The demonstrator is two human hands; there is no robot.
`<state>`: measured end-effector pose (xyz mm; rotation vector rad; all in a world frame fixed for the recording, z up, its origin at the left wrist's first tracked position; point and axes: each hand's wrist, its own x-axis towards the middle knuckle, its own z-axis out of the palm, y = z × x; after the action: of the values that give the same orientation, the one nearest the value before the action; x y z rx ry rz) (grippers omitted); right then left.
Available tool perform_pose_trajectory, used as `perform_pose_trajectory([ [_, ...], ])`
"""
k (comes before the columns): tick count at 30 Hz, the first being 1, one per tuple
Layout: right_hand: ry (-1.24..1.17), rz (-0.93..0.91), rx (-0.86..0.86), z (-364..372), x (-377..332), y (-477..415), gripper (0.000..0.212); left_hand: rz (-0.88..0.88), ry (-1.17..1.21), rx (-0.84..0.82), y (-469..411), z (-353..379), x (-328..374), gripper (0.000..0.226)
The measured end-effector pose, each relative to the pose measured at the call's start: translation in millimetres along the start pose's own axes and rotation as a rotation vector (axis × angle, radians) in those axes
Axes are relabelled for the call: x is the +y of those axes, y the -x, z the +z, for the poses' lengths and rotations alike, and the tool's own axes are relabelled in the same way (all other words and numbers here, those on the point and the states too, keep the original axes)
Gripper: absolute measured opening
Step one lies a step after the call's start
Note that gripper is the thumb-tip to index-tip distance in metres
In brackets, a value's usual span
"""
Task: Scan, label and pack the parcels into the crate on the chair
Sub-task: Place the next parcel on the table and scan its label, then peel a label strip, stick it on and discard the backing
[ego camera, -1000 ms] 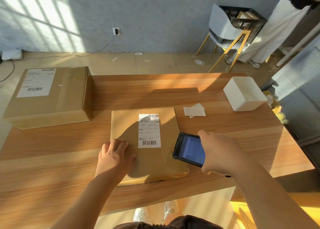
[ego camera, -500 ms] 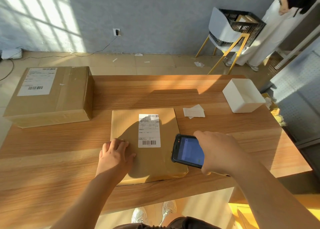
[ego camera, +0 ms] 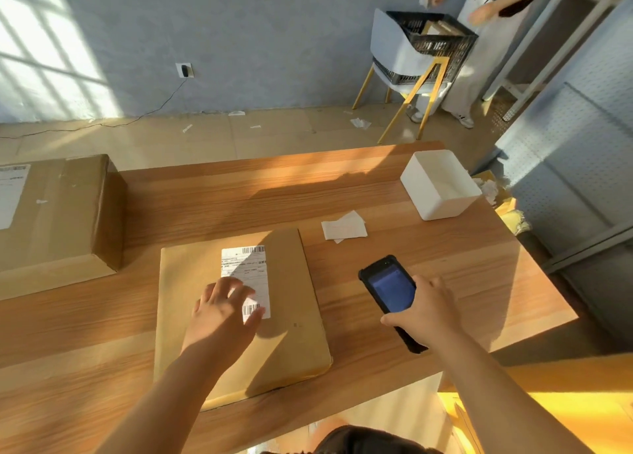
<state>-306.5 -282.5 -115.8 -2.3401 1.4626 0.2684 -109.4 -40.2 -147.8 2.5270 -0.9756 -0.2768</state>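
A flat brown parcel [ego camera: 287, 337] lies at the table's near edge with a white shipping label [ego camera: 245, 265] on top. My left hand [ego camera: 222, 313] hovers over the label's lower part, fingers spread, covering some of it. My right hand [ego camera: 424, 316] grips a black handheld scanner [ego camera: 388, 287] to the right of the parcel, its blue screen facing up. A bigger brown box [ego camera: 61, 213] with its own label stands at the far left. The black crate [ego camera: 435, 42] sits on a grey chair [ego camera: 394, 52] beyond the table, with brown items inside.
A white open bin [ego camera: 442, 206] stands at the table's right side. Loose white label papers [ego camera: 344, 229] lie behind the parcel. Another person [ego camera: 479, 14] stands by the crate. A grey perforated cabinet [ego camera: 582, 165] is at the right. Paper scraps litter the floor.
My left hand has moved from the parcel's left part onto the label. My right hand has carried the scanner off the parcel to the right. The view has swung left.
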Motion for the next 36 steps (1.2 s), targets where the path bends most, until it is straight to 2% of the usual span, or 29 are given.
perform_pose_trajectory([
  [9, 0.007, 0.203, -0.142, 28.7, 46.1, -65.0, 0.09, -0.043, -0.002, -0.06, -44.5, 14.4, 43.0, 0.032],
  [15, 0.13, 0.159, -0.23, 34.4, 53.3, -86.2, 0.102, -0.106, -0.046, -0.062, -64.4, 20.2, 53.8, 0.049],
  [20, 0.206, 0.136, -0.275, 27.0, 47.4, -106.7, 0.112, -0.15, -0.081, -0.082, -74.9, 22.5, 56.6, 0.048],
  [25, 0.172, -0.056, -0.045, 15.1, 11.6, -138.7, 0.08, -0.184, -0.099, -0.056, -79.7, 23.9, 59.3, 0.036],
  [31, 0.089, -0.289, -0.062, 19.8, -31.4, -184.8, 0.052, -0.199, -0.132, 0.026, -81.4, 28.0, 62.2, 0.028],
  [33, 0.009, -0.244, -0.111, 24.6, -41.5, -197.3, 0.053, -0.204, -0.139, 0.033, -80.8, 28.5, 63.1, 0.031],
  [36, -0.148, -0.074, -0.175, 33.5, -51.4, -212.7, 0.048, -0.202, -0.137, 0.052, -79.2, 29.2, 64.9, 0.036],
])
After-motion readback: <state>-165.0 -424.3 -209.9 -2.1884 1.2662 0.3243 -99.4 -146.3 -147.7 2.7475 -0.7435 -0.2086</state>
